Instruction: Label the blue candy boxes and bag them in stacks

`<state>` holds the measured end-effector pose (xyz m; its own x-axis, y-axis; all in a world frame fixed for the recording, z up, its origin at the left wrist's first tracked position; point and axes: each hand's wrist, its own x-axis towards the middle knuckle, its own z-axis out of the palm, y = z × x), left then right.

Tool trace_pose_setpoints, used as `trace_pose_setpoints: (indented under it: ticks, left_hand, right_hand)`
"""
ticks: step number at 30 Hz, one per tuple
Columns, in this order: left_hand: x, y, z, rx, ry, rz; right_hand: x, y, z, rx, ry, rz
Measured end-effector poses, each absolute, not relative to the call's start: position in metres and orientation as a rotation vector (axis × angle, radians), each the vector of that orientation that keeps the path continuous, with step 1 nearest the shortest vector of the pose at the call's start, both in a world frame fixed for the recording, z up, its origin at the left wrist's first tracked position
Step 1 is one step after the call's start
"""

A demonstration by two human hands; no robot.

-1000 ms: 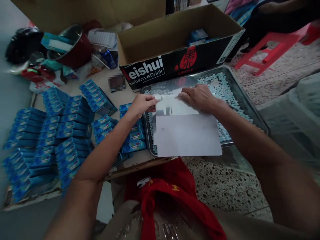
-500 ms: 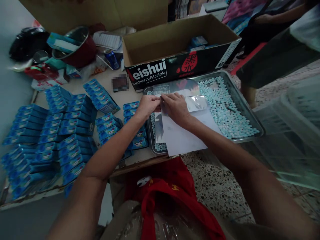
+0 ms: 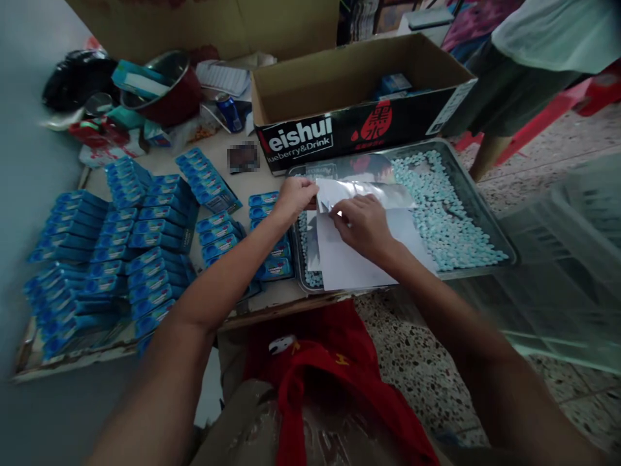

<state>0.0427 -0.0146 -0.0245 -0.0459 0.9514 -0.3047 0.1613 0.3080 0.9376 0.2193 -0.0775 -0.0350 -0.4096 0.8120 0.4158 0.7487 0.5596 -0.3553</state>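
So, L hand [image 3: 295, 196] pinches foil [image 3: 394, 194]; R hand [image 3: 365, 223] (fingers bent, grip unclear) over it.

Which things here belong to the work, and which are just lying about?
Probably in use:
left hand and right hand, at the silvery sheet
white sheet
metal tray of pale-blue pieces
blue boxes, perhaps

Seemingly just lying about:
blue can
red pot
black plastic bag
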Motion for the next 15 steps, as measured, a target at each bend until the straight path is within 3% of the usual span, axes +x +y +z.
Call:
trace_pose_setpoints:
  ticks: [7,11,15]
  left_hand:
    - [0.015,-0.016,-0.021,1.617,1.640,0.989]
    - [-0.038,-0.073,0.023,1.309,1.365,1.014]
    - [-0.098,-0.136,0.049,0.988,1.527,1.302]
  right_hand:
    - [0.228,-0.130,0.042,-0.981,-2.384,0.694]
    - [0.178,-0.084,0.060,-0.795,-2.472,1.069]
    - [0.104,-0.037,0.064,-0.668,-2.381,1.394]
